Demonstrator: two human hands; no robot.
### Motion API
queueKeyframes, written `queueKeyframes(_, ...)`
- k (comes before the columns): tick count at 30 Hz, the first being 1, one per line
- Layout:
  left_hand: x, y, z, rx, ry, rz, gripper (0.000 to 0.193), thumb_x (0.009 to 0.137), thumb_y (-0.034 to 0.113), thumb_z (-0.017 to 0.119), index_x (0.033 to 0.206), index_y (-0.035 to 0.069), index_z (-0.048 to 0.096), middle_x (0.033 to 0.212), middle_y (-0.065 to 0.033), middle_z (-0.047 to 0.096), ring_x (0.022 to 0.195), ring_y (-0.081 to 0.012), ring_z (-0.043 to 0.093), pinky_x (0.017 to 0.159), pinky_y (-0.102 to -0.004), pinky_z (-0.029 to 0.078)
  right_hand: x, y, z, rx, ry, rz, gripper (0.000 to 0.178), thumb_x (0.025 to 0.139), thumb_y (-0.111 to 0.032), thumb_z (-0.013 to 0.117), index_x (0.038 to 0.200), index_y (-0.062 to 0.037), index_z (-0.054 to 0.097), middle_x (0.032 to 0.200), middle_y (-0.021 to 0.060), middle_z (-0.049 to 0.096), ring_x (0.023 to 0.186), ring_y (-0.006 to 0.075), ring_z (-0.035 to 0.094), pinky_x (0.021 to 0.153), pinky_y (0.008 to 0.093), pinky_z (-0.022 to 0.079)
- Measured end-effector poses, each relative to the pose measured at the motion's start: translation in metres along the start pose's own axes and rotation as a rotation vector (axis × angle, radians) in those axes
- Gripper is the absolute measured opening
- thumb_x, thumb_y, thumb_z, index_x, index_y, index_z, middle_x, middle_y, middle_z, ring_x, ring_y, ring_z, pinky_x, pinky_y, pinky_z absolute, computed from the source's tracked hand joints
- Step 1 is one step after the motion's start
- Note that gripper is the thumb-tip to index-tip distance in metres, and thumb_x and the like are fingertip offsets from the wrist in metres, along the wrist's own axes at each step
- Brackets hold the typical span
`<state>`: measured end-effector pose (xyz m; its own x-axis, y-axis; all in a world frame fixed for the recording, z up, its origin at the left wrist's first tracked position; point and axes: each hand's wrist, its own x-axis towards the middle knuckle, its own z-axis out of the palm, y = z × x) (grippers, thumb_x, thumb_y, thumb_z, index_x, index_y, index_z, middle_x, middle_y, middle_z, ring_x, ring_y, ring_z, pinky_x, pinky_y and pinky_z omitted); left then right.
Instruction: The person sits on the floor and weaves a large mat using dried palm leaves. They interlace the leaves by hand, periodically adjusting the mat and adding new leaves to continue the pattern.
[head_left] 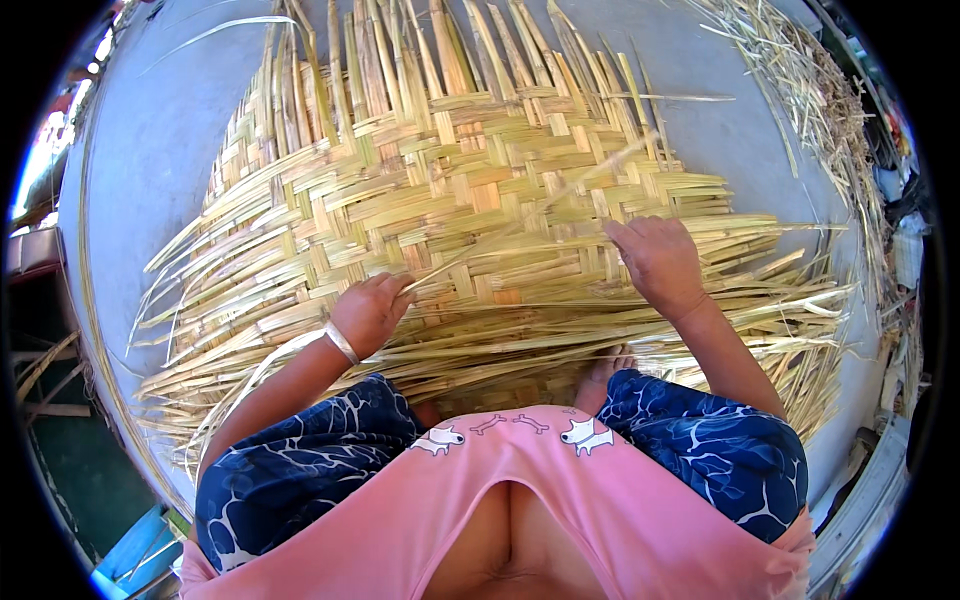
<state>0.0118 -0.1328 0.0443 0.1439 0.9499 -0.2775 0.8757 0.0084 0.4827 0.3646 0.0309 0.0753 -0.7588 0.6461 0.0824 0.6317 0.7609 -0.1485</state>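
Pinching a strip (pixel 436 273), the left hand (pixel 370 312) overhangs woven-reed matting (pixel 465 195), as does the right hand (pixel 657 262), grip unclear. Far right, straw (pixel 808 82) edges grey floor (pixel 170 130).

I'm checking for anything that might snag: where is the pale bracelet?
The pale bracelet is left of centre in the head view, worn just behind the left hand, right by the blue patterned trousers.

Rough split-reed mat (pixel 480 195); bracelet (pixel 341 342) perhaps smooth metal.
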Motion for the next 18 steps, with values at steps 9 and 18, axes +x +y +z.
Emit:
queueKeyframes(9,0.0,-0.002,-0.004,0.084,-0.102,-0.124,0.029,0.088,0.021,0.052,0.115,0.011,0.056,0.086,-0.015,0.064,0.078,-0.0336,0.063,0.069,-0.0442,0.049,-0.02,-0.009,0.025,0.38,-0.232,0.154,0.024,0.082,-0.022,0.06,0.098,-0.0046,0.063,0.092,0.0154,0.063,0.086,0.0334,0.058,0.076,0.0412,0.044)
queueKeyframes(18,0.003,-0.009,-0.038,-0.64,-0.224,-0.174,0.038,0.083,0.042,0.063,0.084,0.003,0.064,0.073,-0.0169,0.062,0.069,-0.0348,0.059,0.062,-0.0396,0.046,-0.01,-0.009,0.021,0.643,-0.332,0.329,0.016,0.085,-0.014,0.061,0.083,0.0017,0.058,0.077,0.014,0.055,0.07,0.0269,0.055,0.069,0.0306,0.045)
